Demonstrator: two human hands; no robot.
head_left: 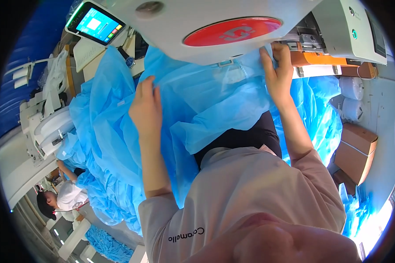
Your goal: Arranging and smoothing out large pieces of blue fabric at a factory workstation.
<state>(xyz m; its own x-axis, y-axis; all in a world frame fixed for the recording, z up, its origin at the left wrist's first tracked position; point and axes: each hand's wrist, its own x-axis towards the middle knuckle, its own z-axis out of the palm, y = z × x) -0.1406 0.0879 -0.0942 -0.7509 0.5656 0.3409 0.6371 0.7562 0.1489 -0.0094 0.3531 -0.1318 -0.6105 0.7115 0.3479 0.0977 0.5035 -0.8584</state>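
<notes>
Thin, translucent blue fabric [215,109] is spread across my lap and runs up under the white head of a sewing machine [232,30] with a red oval panel. My left hand [147,105] rests on the left part of the fabric, fingers stretched out and holding nothing. At the fabric's right edge, close to the machine head, my right hand [280,70] has the cloth between thumb and fingers. A small metal frame-like part [226,63] shows below the head, on the fabric. The machine head hides the fabric's far edge.
A lit control screen [96,24] stands at the far left. More blue fabric [105,101] hangs in heaps at left, with another pile [314,114] at right. Cardboard boxes [355,151] and white rolls [352,98] stand at right. Another person [70,195] works at far left.
</notes>
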